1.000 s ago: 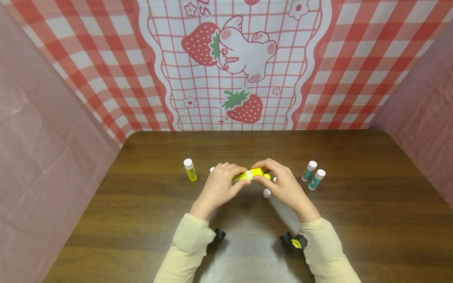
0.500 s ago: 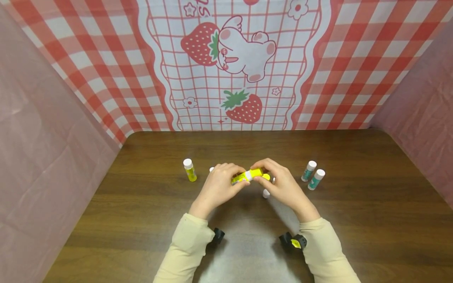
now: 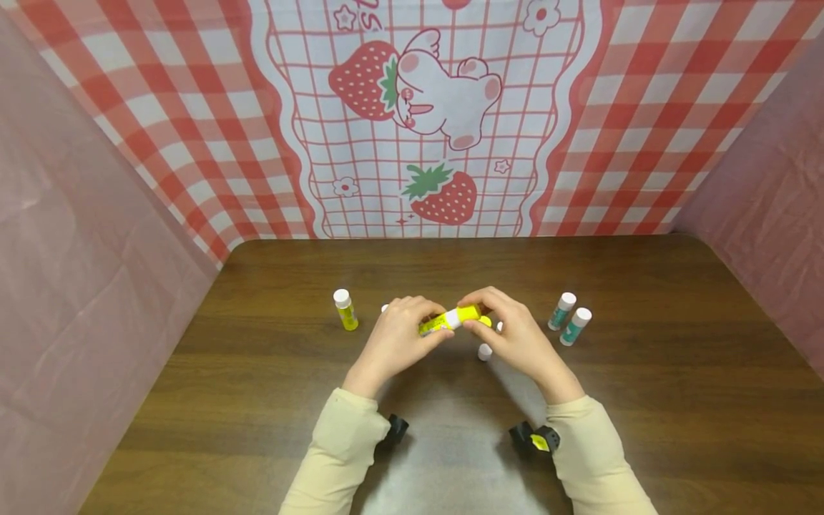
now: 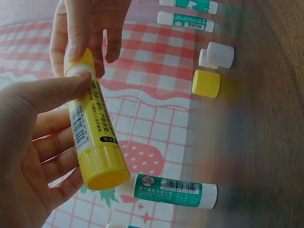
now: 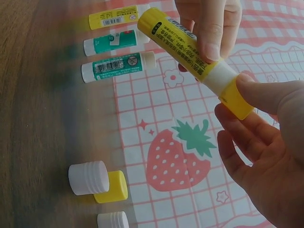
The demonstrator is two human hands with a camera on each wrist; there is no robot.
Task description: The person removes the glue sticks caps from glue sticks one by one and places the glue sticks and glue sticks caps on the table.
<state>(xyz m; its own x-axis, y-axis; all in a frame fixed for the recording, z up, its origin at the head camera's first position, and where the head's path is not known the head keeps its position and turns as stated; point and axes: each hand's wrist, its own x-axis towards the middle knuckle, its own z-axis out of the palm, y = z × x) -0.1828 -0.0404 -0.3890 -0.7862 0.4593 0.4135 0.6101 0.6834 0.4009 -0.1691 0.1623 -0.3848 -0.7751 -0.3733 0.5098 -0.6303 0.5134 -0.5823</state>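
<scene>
- Okay, nearest first: pale sleeves (image 3: 331, 443) reaching in from the bottom edge, black wrist cameras (image 3: 398, 429) just inside the cuffs.
- Now up to the left hand (image 3: 399, 336): wrapped on the body of a yellow glue stick (image 3: 436, 324), thumb pressed across it.
- Facing it, the right hand (image 3: 515, 329): thumb and fingertips pinching the yellow far end of that same stick.
- And the stick itself: up off the brown table (image 3: 257, 400), slanting between both hands, white band bare in the middle.
- Close by the right hand, down on the wood: a yellow cap (image 5: 113, 186) and two white caps (image 5: 89, 178), bunched together.
- Over to the right, two white-topped teal glue sticks (image 3: 569, 319), upright, side by side.
- Out left, another yellow stick (image 3: 346, 312), upright, white-topped; two more teal sticks (image 5: 118, 66) beside it, mostly hidden by the left hand in the head view.
- Way at the back, checked cloth (image 3: 450, 100), strawberries and all.
</scene>
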